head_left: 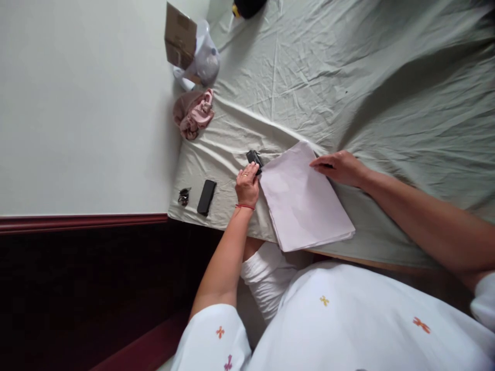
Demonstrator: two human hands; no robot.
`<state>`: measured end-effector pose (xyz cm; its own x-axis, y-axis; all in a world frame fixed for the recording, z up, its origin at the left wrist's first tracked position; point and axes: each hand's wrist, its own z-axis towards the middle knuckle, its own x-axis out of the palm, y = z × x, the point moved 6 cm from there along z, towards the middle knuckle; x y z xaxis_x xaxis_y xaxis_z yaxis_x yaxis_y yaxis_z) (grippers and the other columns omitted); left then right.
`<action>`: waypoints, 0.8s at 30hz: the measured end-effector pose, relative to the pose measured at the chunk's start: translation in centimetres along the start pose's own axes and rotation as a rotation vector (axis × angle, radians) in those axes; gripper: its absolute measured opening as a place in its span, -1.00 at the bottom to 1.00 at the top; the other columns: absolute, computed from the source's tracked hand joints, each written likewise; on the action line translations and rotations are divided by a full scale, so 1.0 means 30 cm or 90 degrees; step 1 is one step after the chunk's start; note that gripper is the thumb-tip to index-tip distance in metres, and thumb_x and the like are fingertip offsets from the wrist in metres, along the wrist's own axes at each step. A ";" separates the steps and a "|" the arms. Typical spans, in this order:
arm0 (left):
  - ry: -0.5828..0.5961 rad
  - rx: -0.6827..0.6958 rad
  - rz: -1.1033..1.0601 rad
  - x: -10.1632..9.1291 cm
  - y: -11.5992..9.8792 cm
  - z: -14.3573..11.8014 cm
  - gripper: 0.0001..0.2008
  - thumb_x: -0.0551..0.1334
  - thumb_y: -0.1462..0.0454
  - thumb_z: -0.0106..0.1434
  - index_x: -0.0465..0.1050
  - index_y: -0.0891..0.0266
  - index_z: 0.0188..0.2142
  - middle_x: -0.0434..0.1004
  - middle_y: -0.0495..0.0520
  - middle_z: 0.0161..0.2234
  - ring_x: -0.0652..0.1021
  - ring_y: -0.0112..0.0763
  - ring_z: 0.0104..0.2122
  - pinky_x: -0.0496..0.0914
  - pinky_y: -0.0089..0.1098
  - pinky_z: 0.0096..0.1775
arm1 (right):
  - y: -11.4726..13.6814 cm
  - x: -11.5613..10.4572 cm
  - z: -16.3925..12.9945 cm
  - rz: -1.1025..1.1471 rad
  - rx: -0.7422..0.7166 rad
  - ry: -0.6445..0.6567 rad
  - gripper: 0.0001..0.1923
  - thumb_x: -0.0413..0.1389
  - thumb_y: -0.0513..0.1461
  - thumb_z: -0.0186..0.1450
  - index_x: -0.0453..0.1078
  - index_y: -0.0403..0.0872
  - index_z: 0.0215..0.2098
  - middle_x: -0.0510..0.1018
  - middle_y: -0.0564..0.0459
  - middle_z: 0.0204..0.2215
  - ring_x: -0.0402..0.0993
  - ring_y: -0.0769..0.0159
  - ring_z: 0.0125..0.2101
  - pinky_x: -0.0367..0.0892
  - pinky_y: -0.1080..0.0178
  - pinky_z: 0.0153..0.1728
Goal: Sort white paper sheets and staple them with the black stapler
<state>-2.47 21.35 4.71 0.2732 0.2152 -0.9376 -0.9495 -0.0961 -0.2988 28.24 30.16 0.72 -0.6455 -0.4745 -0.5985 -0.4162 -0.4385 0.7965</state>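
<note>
A stack of white paper sheets [307,201] lies slanted on the cloth-covered table, its near corner reaching the table's front edge. At the stack's upper left corner is a small black tool [253,155] that looks like a stapler, partly covered by my fingers. My left hand [246,185], with a ring and a red wrist string, is closed over this stapler from above. On the stack's right edge rest the fingertips of my right hand [340,167]. Its fingers are stretched out, the thumb a little apart, with nothing held between them.
Left of my left hand lie a black phone or case [207,197] and a pair of dark glasses [184,196]. Farther back are a crumpled pink cloth [194,114], a white plastic bag [207,59] and a cardboard box [180,35]. A wall borders the table's left side.
</note>
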 end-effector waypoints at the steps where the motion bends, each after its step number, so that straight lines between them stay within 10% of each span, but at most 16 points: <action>1: -0.001 0.007 0.000 0.004 0.001 -0.004 -0.51 0.23 0.47 0.37 0.62 0.14 0.22 0.55 0.21 0.33 0.53 -0.13 0.36 0.27 -0.01 0.46 | 0.000 0.000 -0.001 -0.002 -0.001 -0.001 -0.68 0.13 -0.16 0.45 0.71 0.03 0.01 0.75 0.03 -0.26 0.64 0.18 -0.34 0.37 0.22 -0.27; 12: -0.017 -0.016 -0.015 0.085 0.018 -0.048 -0.25 0.07 0.60 0.24 0.51 0.16 0.35 0.44 0.10 0.41 0.38 -0.26 0.46 0.19 -0.14 0.52 | -0.011 0.007 -0.002 -0.016 -0.007 -0.005 -0.65 0.11 -0.14 0.45 0.70 -0.01 0.02 0.77 -0.01 -0.20 0.67 0.15 -0.29 0.38 0.21 -0.24; 24: -0.072 -0.097 -0.100 0.026 -0.032 -0.064 -0.22 0.15 0.55 0.14 0.45 0.18 0.36 0.41 0.22 0.44 0.35 -0.19 0.48 0.17 -0.06 0.53 | 0.007 -0.014 -0.012 -0.033 0.010 -0.073 -0.68 0.14 -0.16 0.41 0.70 0.07 0.00 0.74 0.04 -0.30 0.62 0.22 -0.35 0.35 0.24 -0.31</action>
<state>-1.05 19.74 3.94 0.3888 0.3463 -0.8538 -0.8597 -0.1967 -0.4713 28.65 29.99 1.12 -0.6910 -0.3613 -0.6261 -0.4607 -0.4474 0.7666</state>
